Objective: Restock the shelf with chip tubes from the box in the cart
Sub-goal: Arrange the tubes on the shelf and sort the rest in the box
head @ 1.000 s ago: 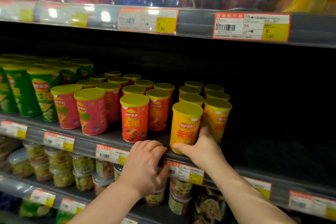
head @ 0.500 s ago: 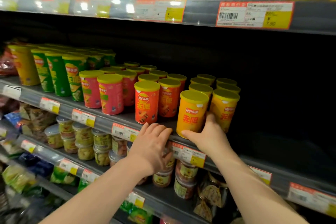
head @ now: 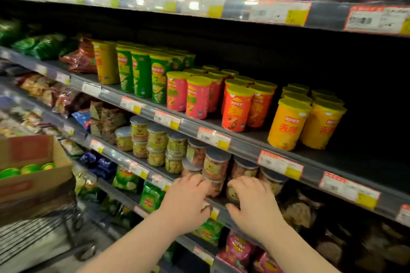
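Dropping away from the yellow-lidded orange cardboard chip tube [head: 288, 125], now standing at the grey metal shelf's [head: 244, 147] front edge, the left hand [head: 186, 201] and right hand [head: 255, 204] hang released and empty before the lower tier, so that placement looks finished. Green-lidded tubes [head: 28, 168] wait in the brown cardboard box [head: 33, 185] at left. Tube fronts read "无限"; the price tags are blurred.

Bare shelf [head: 363, 162] right of yellow tubes [head: 288, 127]
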